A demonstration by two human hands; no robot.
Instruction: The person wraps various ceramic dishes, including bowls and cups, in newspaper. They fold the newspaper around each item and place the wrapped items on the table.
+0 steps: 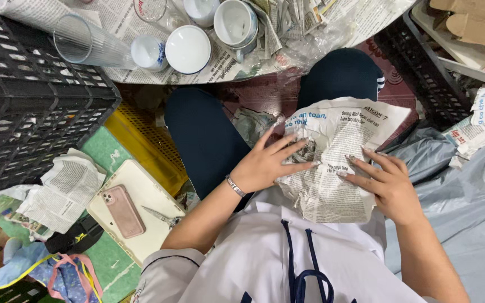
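Resting on the person's lap is a crumpled sheet of newspaper, and both hands are on it. The left hand lies flat on the left side of the paper, with its fingers spread wide and pointing to the right, toward the middle. The right hand lies on the right edge, with its fingers also spread and pointing left. So the fingertips of the two hands face each other across the paper, close but not touching. The paper runs longways from the knee down toward the white shirt. The left hand covers more of the paper and sits nearer its bumpy middle. Something may be wrapped inside the bump, but the paper hides it, so I cannot tell. Neither hand grips anything; both just press down. Up ahead, well apart from the hands, white cups sit on more newspaper. A pink phone and small scissors lie on a pale board to the left.
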